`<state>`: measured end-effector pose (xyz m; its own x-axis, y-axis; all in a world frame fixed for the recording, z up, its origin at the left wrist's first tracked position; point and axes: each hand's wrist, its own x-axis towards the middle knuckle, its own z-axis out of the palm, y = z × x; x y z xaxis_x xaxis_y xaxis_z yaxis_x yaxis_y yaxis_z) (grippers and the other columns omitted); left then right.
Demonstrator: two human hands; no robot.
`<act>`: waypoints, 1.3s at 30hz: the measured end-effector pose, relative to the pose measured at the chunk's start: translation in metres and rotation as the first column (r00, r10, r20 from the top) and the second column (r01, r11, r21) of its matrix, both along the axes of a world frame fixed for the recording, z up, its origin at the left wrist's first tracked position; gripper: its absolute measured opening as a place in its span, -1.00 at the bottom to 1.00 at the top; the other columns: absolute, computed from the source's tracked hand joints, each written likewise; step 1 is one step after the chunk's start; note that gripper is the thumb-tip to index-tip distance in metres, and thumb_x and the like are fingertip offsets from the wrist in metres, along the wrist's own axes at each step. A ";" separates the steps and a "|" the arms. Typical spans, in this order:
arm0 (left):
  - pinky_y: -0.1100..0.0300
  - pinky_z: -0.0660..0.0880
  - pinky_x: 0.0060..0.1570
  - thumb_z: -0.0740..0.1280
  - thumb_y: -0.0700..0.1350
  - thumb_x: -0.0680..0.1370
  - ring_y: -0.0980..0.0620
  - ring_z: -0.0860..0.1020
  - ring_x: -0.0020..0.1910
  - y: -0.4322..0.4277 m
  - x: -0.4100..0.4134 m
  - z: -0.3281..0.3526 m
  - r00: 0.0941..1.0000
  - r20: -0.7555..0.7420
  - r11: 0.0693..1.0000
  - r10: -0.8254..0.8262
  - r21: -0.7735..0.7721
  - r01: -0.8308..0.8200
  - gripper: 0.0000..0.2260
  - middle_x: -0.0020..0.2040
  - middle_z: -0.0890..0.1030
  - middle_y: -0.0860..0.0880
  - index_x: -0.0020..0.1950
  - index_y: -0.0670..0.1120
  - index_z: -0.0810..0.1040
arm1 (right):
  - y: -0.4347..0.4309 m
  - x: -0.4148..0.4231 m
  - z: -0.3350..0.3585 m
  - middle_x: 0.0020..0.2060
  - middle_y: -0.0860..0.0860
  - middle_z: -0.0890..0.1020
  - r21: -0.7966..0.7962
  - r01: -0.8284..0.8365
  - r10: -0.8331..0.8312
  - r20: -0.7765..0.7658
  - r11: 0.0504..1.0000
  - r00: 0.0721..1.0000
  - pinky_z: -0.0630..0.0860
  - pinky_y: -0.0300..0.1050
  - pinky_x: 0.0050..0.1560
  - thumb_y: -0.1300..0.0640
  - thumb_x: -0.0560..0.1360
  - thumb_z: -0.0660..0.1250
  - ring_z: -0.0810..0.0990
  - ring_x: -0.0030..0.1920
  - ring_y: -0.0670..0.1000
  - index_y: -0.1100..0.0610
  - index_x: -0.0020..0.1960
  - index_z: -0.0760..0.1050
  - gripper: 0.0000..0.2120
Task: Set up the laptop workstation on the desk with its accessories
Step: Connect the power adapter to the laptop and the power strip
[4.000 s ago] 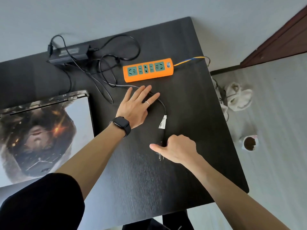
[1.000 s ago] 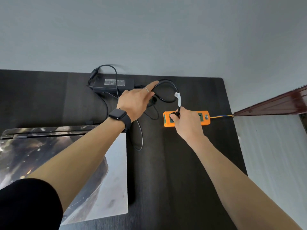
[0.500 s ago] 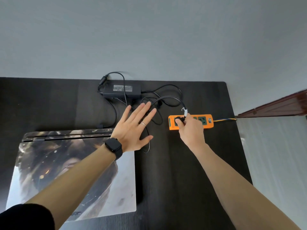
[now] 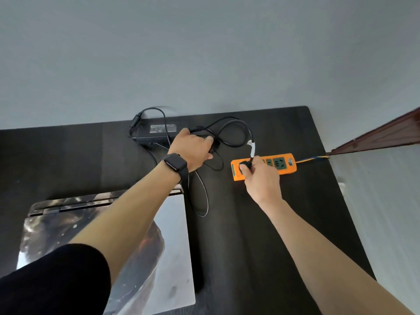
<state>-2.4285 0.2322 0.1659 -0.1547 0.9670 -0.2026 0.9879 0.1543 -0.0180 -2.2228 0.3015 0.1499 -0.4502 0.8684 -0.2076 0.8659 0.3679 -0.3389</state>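
Head view: right hand (image 4: 261,180) pinches the black mains plug (image 4: 245,165) at the orange plastic power strip (image 4: 284,164), far right corner of the dark desk (image 4: 295,223); left hand (image 4: 193,151) grips the black charger cable (image 4: 236,130). Plugging-in step, I'd judge; next, push it home.

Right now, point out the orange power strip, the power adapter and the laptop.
orange power strip (image 4: 280,164): head view, on its right-hand green socket.
power adapter (image 4: 159,132): head view, on its top face by the label.
laptop (image 4: 176,246): head view, on the closed lid's bare right side.
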 end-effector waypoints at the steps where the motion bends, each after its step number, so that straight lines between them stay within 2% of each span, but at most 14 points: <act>1: 0.00 0.28 0.23 0.18 0.26 0.59 -0.09 0.58 0.08 0.000 -0.002 -0.002 1.000 0.000 1.000 -0.026 -0.004 0.026 -0.51 0.07 0.64 -0.01 0.30 -0.10 0.40 | 0.000 0.000 -0.001 -0.23 -0.03 0.61 0.005 0.001 -0.001 -0.011 1.000 1.000 0.18 -0.37 -0.39 -0.05 0.66 0.25 0.51 -0.29 -0.06 0.10 0.07 0.48 -0.79; 4: -0.05 0.28 0.29 0.24 0.46 0.40 -0.08 0.54 0.12 -0.012 0.004 -0.012 0.996 -0.087 0.994 -0.026 0.105 0.035 -0.23 0.12 0.56 -0.03 0.33 -0.13 0.43 | 0.000 -0.001 -0.003 -0.21 -0.01 0.63 0.002 0.023 -0.023 -0.053 1.000 0.998 0.22 -0.33 -0.38 -0.04 0.65 0.27 0.51 -0.26 -0.05 0.11 0.09 0.50 -0.78; 7: -0.02 0.41 0.03 0.46 0.34 0.33 -0.10 0.50 0.01 -0.024 0.016 -0.019 0.980 -0.190 0.925 0.059 0.379 0.018 -0.31 0.10 0.54 -0.07 0.22 -0.13 0.46 | -0.001 0.001 -0.006 -0.16 0.00 0.65 -0.025 0.053 -0.055 -0.070 0.998 0.996 0.23 -0.36 -0.35 -0.05 0.64 0.28 0.54 -0.23 -0.05 0.10 0.12 0.50 -0.78; 9: -0.07 0.42 0.09 0.54 0.22 0.31 -0.13 0.46 0.16 -0.021 0.020 -0.019 0.988 -0.127 0.876 0.082 0.482 -0.011 -0.25 0.28 0.48 -0.12 0.36 -0.10 0.37 | -0.001 0.002 -0.007 -0.16 0.00 0.66 -0.035 0.059 -0.062 -0.079 0.998 0.995 0.28 -0.32 -0.34 -0.05 0.64 0.28 0.58 -0.22 -0.04 0.10 0.12 0.50 -0.78; 12: -0.24 0.15 0.44 0.51 0.07 0.40 -0.10 0.15 0.56 -0.004 0.019 -0.014 0.996 -0.077 0.890 -0.037 0.450 0.067 -0.06 0.60 0.13 -0.04 0.61 -0.01 0.01 | -0.001 0.003 -0.009 -0.17 0.01 0.68 -0.032 0.048 -0.051 -0.098 0.998 0.994 0.36 -0.26 -0.30 -0.05 0.65 0.28 0.64 -0.21 -0.01 0.09 0.10 0.50 -0.79; 15: -0.20 0.08 0.51 0.44 -0.12 0.50 -0.01 0.06 0.59 0.022 0.008 -0.014 0.988 -0.082 0.922 -0.130 0.357 0.150 -0.09 0.63 0.00 0.04 0.62 0.02 -0.14 | -0.001 0.004 -0.012 -0.18 -0.01 0.67 -0.033 0.043 -0.047 -0.117 0.999 0.992 0.46 -0.19 -0.23 -0.05 0.65 0.27 0.67 -0.17 0.01 0.08 0.09 0.50 -0.81; 17: -0.16 0.21 0.46 0.38 -0.23 0.53 -0.05 0.17 0.56 0.040 -0.003 -0.019 0.988 -0.091 0.949 -0.125 0.281 0.146 -0.15 0.63 0.03 0.05 0.62 0.07 -0.10 | -0.001 0.005 -0.014 -0.18 -0.02 0.67 -0.027 0.042 -0.045 -0.136 0.999 0.990 0.53 -0.17 -0.22 -0.06 0.65 0.27 0.67 -0.18 -0.01 0.05 0.09 0.50 -0.81; 19: -0.09 0.36 0.32 0.38 -0.24 0.51 -0.10 0.35 0.45 0.056 -0.012 -0.021 0.999 -0.031 0.961 -0.042 0.273 0.049 -0.28 0.56 0.25 0.00 0.58 0.05 0.11 | -0.001 0.005 -0.017 -0.19 -0.04 0.66 -0.024 0.040 -0.043 -0.149 0.999 0.988 0.52 -0.17 -0.23 -0.06 0.65 0.26 0.65 -0.20 -0.04 0.05 0.09 0.50 -0.82; 22: -0.05 0.42 0.07 0.35 -0.16 0.55 -0.15 0.49 0.25 0.074 -0.011 -0.028 0.989 0.099 0.951 0.114 0.278 -0.138 -0.61 0.25 0.55 -0.10 0.35 -0.10 0.35 | 0.004 0.005 -0.019 -0.19 -0.03 0.65 -0.011 0.017 -0.019 -0.150 1.000 0.988 0.49 -0.13 -0.22 -0.04 0.65 0.26 0.62 -0.19 0.00 0.06 0.07 0.48 -0.83; 27: -0.06 0.47 0.11 0.32 -0.12 0.59 -0.17 0.48 0.22 0.061 -0.004 -0.034 0.920 0.364 0.959 0.148 0.173 -0.223 -0.77 0.24 0.53 -0.12 0.23 -0.11 0.44 | 0.001 0.007 -0.021 -0.22 -0.05 0.61 -0.009 0.026 -0.027 -0.162 1.000 0.986 0.47 -0.08 -0.21 -0.04 0.66 0.26 0.58 -0.22 0.02 0.06 0.01 0.45 -0.83; 30: -0.02 0.39 0.27 0.35 -0.04 0.55 -0.13 0.46 0.31 0.043 -0.008 -0.025 0.947 0.318 0.959 0.054 0.248 -0.138 -0.84 0.33 0.52 -0.05 0.09 -0.06 0.59 | -0.001 0.011 -0.018 -0.23 -0.06 0.60 -0.035 0.036 -0.041 -0.146 0.999 0.988 0.39 -0.17 -0.26 -0.05 0.66 0.24 0.55 -0.25 -0.02 0.02 -0.01 0.39 -0.84; 33: -0.04 0.36 0.29 0.33 -0.01 0.51 -0.15 0.48 0.28 0.007 -0.004 -0.012 0.976 0.217 0.908 -0.015 0.412 -0.078 -0.80 0.31 0.53 -0.09 0.04 -0.08 0.61 | -0.002 0.011 -0.017 -0.23 -0.03 0.61 -0.046 0.049 -0.056 -0.161 0.998 0.985 0.36 -0.20 -0.30 -0.05 0.66 0.24 0.57 -0.26 -0.01 0.01 -0.03 0.37 -0.83; 36: -0.06 0.34 0.34 0.33 0.02 0.51 -0.13 0.48 0.29 -0.044 0.023 -0.017 0.983 0.151 0.899 -0.105 0.436 0.029 -0.71 0.33 0.52 -0.10 0.17 -0.07 0.58 | -0.003 0.011 -0.017 -0.24 -0.02 0.61 -0.036 0.042 -0.047 -0.158 0.998 0.986 0.30 -0.27 -0.37 -0.05 0.66 0.25 0.55 -0.29 -0.04 0.03 -0.02 0.39 -0.83; 39: -0.14 0.23 0.46 0.31 0.07 0.52 -0.11 0.34 0.47 -0.088 0.054 -0.031 0.995 0.099 0.959 0.005 0.281 -0.033 -0.53 0.52 0.34 -0.07 0.43 0.05 0.44 | -0.004 0.010 -0.016 -0.25 -0.01 0.59 -0.021 0.036 -0.039 -0.192 0.999 0.981 0.31 -0.28 -0.38 0.00 0.66 0.26 0.59 -0.26 -0.01 0.08 0.00 0.43 -0.84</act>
